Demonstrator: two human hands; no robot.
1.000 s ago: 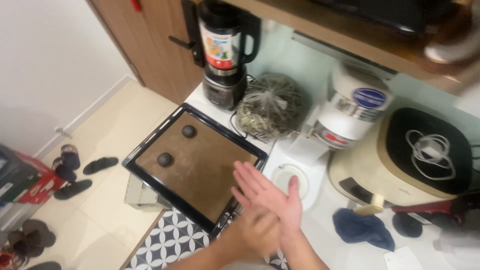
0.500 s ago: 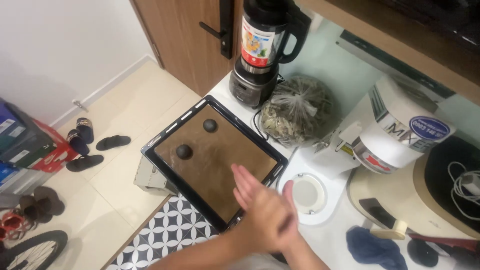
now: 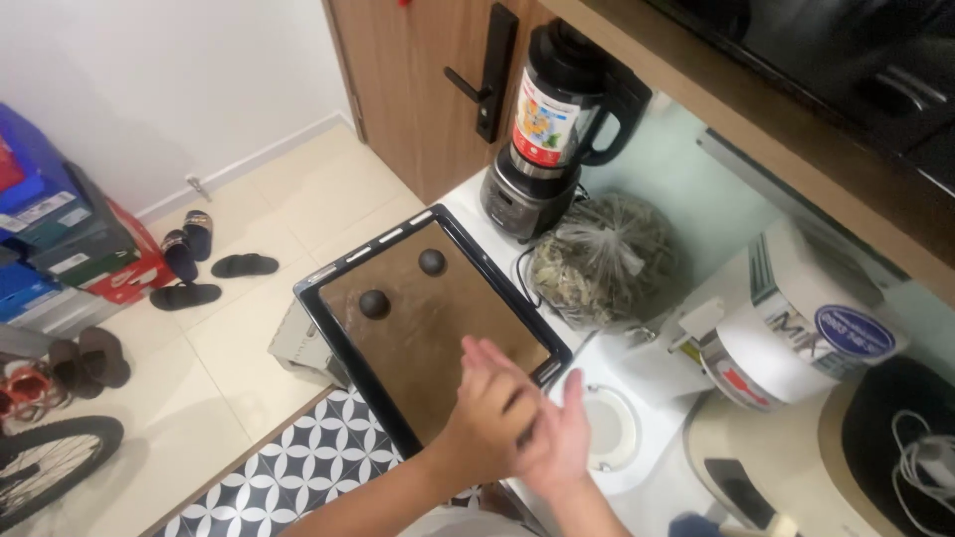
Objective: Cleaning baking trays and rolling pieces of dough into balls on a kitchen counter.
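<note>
Left hand and right hand pressed palm to palm over near end of baking tray; fingers extended; whatever lies between palms hidden. Two dark dough balls spaced apart at far end on brown liner. Blender beyond.

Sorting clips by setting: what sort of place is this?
Most likely a small home kitchen by the entrance: a blender on the counter, a baking tray with two dark dough balls, slippers on the floor.

Baking tray glossy black metal, matt brown paper liner; dough balls seemingly smooth.
</note>
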